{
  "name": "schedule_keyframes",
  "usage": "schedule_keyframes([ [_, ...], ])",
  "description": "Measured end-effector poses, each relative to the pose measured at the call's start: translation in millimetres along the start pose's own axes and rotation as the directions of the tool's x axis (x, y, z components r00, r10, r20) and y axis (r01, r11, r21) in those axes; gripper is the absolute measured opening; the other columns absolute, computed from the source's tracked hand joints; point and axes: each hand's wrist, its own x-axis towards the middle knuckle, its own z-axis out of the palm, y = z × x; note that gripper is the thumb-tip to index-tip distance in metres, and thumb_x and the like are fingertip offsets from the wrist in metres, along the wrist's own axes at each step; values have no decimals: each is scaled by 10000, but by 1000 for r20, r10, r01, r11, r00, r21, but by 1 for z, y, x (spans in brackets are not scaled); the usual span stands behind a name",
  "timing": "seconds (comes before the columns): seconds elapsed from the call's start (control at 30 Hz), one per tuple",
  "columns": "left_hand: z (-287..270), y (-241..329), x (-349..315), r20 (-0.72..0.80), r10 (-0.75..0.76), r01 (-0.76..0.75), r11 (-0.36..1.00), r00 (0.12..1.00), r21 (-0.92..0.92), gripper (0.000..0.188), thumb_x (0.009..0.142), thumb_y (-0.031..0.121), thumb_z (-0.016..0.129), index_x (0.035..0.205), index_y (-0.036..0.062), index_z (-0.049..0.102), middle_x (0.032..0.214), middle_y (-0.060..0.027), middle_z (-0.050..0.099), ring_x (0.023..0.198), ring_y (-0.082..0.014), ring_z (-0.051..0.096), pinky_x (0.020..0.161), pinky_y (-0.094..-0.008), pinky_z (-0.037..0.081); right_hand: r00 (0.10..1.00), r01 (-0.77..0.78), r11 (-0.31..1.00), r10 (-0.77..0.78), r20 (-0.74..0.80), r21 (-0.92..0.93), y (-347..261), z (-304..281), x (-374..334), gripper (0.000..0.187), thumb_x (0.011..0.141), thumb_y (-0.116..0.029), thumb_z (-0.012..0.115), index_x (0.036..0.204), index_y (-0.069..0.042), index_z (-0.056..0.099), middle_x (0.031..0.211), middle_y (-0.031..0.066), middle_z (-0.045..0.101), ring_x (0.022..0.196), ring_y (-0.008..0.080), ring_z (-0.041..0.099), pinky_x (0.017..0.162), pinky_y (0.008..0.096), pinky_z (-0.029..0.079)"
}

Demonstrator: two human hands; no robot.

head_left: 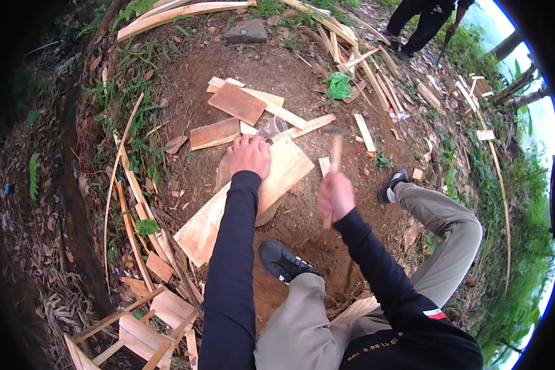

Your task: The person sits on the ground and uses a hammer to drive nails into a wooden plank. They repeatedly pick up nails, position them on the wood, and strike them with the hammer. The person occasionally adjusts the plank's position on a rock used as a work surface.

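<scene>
A wide, pale wooden plank (282, 169) lies slantwise in front of me, raised on what looks like a wooden block that is mostly hidden. My left hand (249, 156) is closed on the plank's far left edge; its fingertips are partly out of sight. Beside those fingers is a clear plastic bag (272, 128). To the right, my right hand (336, 194) wraps round the wooden handle of a hammer (337, 151). The hammer's head points away from me, right of the plank and apart from it, slightly blurred.
Brown boards (237, 103) and thin offcuts lie beyond the plank. A wooden frame (148, 330) stands at the lower left, near long strips (129, 203). Further off are a stone (246, 31), a green plastic bag (338, 86), piled sticks (373, 74) and another person's legs (416, 24).
</scene>
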Motion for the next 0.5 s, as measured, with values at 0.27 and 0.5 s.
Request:
schedule_keyframes([
  [0.27, -4, 5, -1, 25, -2, 2, 1000, 1000, 7, 318, 973, 300, 440, 1025, 168, 725, 1143, -34, 657, 1119, -254, 573, 987, -451, 403, 986, 168, 959, -159, -58, 229, 52, 28, -23, 391, 1072, -449, 361, 853, -125, 363, 535, -7, 327, 322, 103, 321, 266, 287, 274],
  [0.5, 2, -6, 3, -39, -13, 14, 999, 999, 32, 338, 979, 304, 445, 1049, 119, 720, 1118, -83, 667, 1073, -286, 597, 930, -473, 432, 992, 105, 984, -114, 58, 145, 70, 60, -24, 384, 1076, -445, 354, 878, -115, 356, 549, 15, 344, 328, 120, 320, 281, 308, 293],
])
